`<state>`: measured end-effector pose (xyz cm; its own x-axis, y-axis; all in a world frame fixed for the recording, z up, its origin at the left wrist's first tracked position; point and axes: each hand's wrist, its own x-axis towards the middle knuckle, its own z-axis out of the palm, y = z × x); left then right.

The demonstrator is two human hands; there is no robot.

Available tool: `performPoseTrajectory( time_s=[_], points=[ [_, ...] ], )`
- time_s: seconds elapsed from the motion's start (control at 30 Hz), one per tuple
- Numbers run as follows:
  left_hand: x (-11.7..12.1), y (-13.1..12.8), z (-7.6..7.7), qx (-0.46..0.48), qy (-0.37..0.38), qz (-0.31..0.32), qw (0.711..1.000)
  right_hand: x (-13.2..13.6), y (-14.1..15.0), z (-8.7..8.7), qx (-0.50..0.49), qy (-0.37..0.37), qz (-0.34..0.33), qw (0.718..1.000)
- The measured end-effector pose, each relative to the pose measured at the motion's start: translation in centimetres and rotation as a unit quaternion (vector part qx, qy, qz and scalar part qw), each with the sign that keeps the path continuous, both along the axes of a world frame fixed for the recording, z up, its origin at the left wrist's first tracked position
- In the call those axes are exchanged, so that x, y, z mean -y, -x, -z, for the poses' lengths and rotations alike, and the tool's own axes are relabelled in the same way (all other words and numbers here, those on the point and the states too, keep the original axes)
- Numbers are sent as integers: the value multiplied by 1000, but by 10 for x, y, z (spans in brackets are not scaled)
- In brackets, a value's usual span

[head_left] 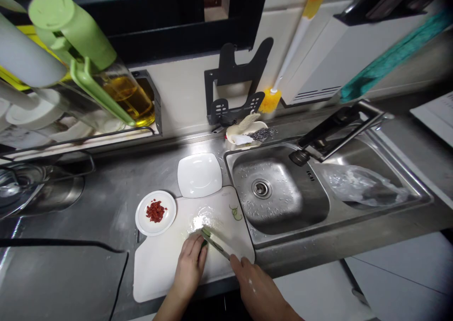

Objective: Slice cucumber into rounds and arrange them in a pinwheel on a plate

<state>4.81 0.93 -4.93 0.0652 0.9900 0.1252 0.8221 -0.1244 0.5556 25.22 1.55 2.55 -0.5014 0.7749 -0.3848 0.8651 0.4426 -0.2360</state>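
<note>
A white cutting board [159, 264] lies on the steel counter in front of me. My left hand [190, 264] rests on the board with its fingers pressed down on a green vegetable [204, 238]. My right hand [256, 288] is closed round the handle of a knife [215, 243], whose blade lies across the vegetable just beside my left fingertips. Cut green rings [235, 212] lie near the board's right edge.
A small round plate of chopped red pieces [155, 212] touches the board's upper left. An empty square white plate [199, 175] sits behind the board. A double steel sink [279, 193] with a folding tap [336, 127] lies right. An oil bottle [106, 71] stands on the left shelf.
</note>
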Motion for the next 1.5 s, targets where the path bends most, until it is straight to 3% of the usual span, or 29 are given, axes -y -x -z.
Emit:
performPoseTrajectory(
  time_s=[0.4,0.63,1.03,1.5],
  points=[
    [0,1,-1,-5,10,-1,1000,-11,6,-15,20,80,35,996],
    [-1,2,2,0,12,5,1000,-17,6,-21,6,67,12,998],
    [-3,2,-3,2,8,4,1000,-12,7,5,-41,-40,-24,998],
    [-4,3,-4,2,16,8,1000,-24,25,11,-9,-4,-12,1000]
  ],
)
